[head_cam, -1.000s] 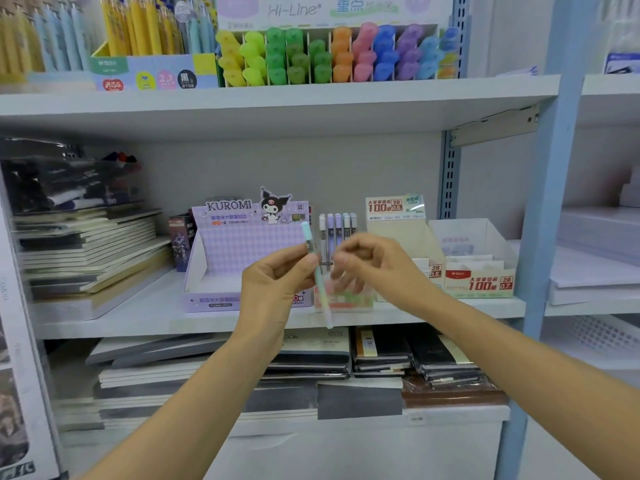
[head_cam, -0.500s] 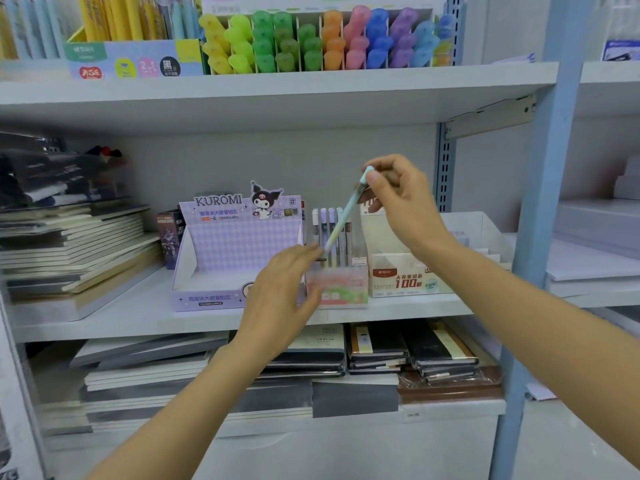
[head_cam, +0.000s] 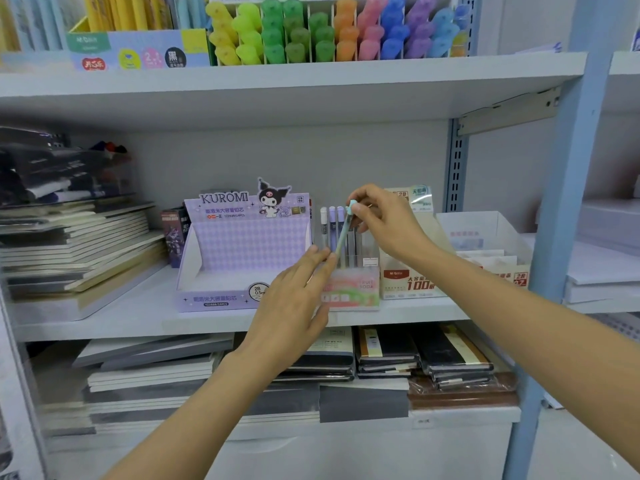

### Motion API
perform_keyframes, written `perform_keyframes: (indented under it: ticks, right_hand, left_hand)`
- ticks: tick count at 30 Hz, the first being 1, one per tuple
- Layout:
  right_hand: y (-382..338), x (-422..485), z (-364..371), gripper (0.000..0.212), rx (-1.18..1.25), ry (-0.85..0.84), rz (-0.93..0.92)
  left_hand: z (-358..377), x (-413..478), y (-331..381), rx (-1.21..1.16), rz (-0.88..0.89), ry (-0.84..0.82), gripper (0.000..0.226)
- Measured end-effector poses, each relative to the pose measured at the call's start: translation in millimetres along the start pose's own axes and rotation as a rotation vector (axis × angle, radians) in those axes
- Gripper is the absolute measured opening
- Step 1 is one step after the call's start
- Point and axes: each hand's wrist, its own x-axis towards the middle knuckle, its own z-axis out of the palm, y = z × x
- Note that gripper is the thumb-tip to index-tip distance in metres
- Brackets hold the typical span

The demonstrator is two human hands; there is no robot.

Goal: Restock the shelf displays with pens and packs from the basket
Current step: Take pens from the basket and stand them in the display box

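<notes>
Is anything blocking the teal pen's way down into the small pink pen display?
Nothing solid blocks it. The right hand holds the teal pen over the pink display, beside the pens already standing there. The left hand steadies the lower end.

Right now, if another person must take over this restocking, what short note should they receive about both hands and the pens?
Right hand: pinching the top of a mint pen, tilted, its lower end going into the small pink pen box.
Left hand: empty, fingers flat beside the pen's lower part, guiding it.
Pink box: on the middle shelf between the purple Kuromi box and a beige box; a few pens already stand in it.
Done: pen nearly seated.
Left: release it upright. The basket is out of view.
</notes>
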Motion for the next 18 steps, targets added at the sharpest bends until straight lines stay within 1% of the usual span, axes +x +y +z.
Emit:
perform_keyframes:
  ticks: [2, 4, 9, 11, 12, 14, 16, 18]
  right_hand:
    - [1.0, 3.6, -4.3, 0.014, -0.018, -0.052, -0.017]
    - [1.2, 6.0, -4.6, 0.014, -0.021, -0.070, -0.023]
    - [2.1, 7.5, 9.4, 0.013, 0.012, -0.023, -0.032]
    - [2.9, 9.5, 13.6, 0.010, 0.000, -0.003, -0.024]
    - [3.4, 10.5, 15.1, 0.012, -0.011, 0.006, -0.019]
    - [5.2, 12.7, 16.9, 0.016, -0.055, 0.033, -0.017]
    - [8.2, 15.2, 17.7, 0.011, -0.140, 0.044, -0.015]
    - [9.7, 16.1, 18.4, 0.010, -0.218, 0.010, 0.003]
  left_hand:
    - [1.4, 0.1, -0.3, -0.001, 0.005, 0.006, 0.066]
    - [3.1, 0.8, 0.2, 0.003, 0.014, 0.016, 0.066]
    - [6.2, 2.6, 1.9, 0.024, 0.017, 0.028, 0.065]
    - [7.0, 2.6, 1.9, 0.027, 0.019, 0.026, 0.065]
    - [7.3, 2.5, 1.6, 0.027, 0.021, 0.026, 0.066]
    - [7.5, 2.8, 1.3, 0.022, 0.022, 0.031, 0.066]
    - [7.2, 3.2, 1.2, 0.020, 0.026, 0.030, 0.066]
    - [6.4, 3.6, 1.3, 0.016, 0.025, 0.017, 0.067]
